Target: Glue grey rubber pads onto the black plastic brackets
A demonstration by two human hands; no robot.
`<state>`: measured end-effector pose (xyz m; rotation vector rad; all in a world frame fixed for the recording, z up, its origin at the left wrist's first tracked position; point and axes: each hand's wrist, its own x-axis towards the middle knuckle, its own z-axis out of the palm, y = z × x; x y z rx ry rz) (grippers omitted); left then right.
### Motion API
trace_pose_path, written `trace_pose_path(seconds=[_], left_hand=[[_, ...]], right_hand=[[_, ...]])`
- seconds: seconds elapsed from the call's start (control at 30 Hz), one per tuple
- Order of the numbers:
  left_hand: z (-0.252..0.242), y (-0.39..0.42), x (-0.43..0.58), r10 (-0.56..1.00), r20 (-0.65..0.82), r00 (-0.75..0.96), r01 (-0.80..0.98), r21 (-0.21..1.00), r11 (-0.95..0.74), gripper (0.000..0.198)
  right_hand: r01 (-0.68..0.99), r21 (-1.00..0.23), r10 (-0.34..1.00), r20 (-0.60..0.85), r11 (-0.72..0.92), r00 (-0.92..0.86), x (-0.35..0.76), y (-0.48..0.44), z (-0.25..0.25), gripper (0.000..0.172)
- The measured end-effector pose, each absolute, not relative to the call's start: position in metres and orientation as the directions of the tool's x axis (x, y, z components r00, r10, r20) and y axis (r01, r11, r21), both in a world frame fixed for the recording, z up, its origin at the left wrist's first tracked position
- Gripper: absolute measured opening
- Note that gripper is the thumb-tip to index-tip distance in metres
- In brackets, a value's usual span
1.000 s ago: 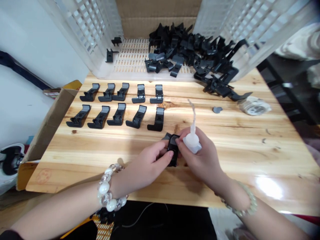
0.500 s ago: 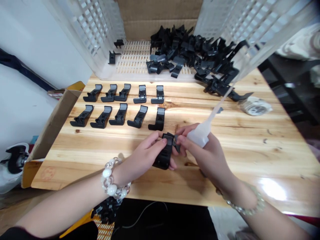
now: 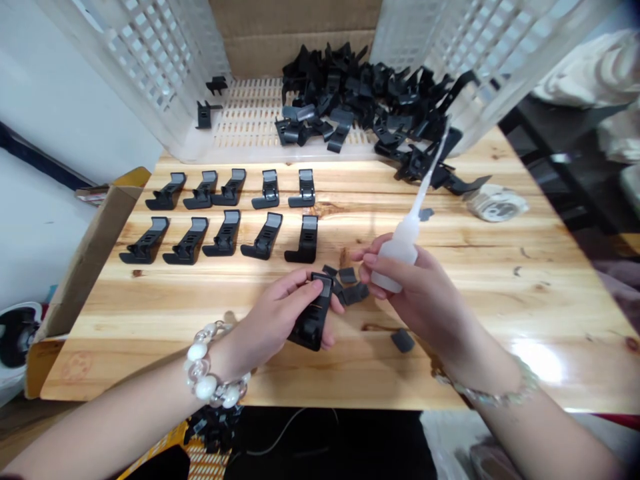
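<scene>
My left hand (image 3: 280, 313) is closed round a black plastic bracket (image 3: 314, 313) with a grey pad on its top end, held just above the wooden table (image 3: 500, 293). My right hand (image 3: 415, 293) grips a small white squeeze bottle (image 3: 397, 253); its long thin nozzle points up and to the right. Between the hands lie a few loose grey pads (image 3: 350, 283) on the table. Another grey pad (image 3: 403, 340) lies below my right hand.
Two rows of black brackets (image 3: 225, 213) with pads stand on the table's left half. A white slatted crate (image 3: 260, 120) at the back holds a heap of black brackets (image 3: 370, 100) spilling onto the table. A tape roll (image 3: 495, 203) lies far right. A cardboard box (image 3: 85, 260) borders the left edge.
The hands have drawn apart. My left hand pulled the bracket down and left. My right hand lifted off it, and the bottle's nozzle swung from upright to pointing up and right.
</scene>
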<state>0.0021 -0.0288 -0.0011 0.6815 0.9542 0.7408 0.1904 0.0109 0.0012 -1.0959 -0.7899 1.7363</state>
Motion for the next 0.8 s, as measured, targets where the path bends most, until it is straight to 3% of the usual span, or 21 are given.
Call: trace_pose_path(seconds=[0.3,0.8], left_hand=[[-0.0021,-0.0264,0.0005,0.817,-0.429,0.385,-0.275,0.792,0.545,0.020],[0.0018,-0.0241,-0.0015,0.840,-0.426,0.337,-0.251,0.819,0.516,0.019]], right_hand=[[-0.289,-0.839,0.873,-0.370,-0.461,-0.317,0.1896,0.0047,0.0004,0.021],[-0.252,-0.845,0.876,-0.416,-0.472,-0.244,0.1894,0.0120,-0.0031,0.034]])
